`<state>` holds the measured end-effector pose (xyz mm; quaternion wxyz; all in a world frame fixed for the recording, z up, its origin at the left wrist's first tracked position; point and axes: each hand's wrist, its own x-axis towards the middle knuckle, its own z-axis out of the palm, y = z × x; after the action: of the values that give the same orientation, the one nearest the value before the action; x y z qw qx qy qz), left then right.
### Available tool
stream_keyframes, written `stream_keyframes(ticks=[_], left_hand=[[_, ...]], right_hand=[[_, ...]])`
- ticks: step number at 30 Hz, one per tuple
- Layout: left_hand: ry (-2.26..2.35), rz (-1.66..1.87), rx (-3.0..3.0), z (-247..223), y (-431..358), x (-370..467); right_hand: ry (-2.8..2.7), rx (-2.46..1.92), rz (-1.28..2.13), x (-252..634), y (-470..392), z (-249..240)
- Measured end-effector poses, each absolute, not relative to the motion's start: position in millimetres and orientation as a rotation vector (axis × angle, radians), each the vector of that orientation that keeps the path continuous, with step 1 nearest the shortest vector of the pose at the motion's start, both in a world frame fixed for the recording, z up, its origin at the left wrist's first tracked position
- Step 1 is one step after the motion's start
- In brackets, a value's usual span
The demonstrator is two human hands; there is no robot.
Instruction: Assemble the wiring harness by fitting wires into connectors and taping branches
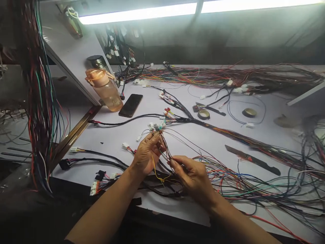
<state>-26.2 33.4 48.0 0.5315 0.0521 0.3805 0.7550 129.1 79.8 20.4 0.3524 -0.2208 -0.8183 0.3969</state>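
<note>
Near the middle of the white table, my left hand [148,150] is closed around thin wires just below small white and green connectors [156,126]. Lower and to the right, my right hand [189,171] pinches the same dark wires [166,145] between thumb and fingers. A yellow wire [155,169] loops down between the two hands. Behind them lies a black-sleeved harness [189,119] with red, yellow and white connectors at its branch ends. Loose coloured wires [228,173] spread out to the right of my right hand.
A peach-lidded bottle [108,89] and a phone [130,105] stand and lie at the back left. Tape rolls [203,114] and a dark blade [252,160] are on the right. Wire bundles [38,101] hang at the left; more harness ends [95,187] lie near the front edge.
</note>
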Motion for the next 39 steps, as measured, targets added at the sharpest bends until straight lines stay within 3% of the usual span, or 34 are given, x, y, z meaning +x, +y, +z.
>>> stream_keyframes(ticks=[4,10,32,39], left_hand=[[0.865,1.803,0.077,51,32,-31],[1.05,1.8,-0.014,50,38,-34],[0.964,1.701,-0.03,46,41,-35],[0.963,1.735,-0.083,48,40,-37]], right_hand=[[-2.205,-0.54,0.782,132,79,19],[-2.297,-0.469,0.712,138,79,25],[-2.138,-0.402,0.776,138,79,31],[-2.225,-0.562,0.818,144,99,51]])
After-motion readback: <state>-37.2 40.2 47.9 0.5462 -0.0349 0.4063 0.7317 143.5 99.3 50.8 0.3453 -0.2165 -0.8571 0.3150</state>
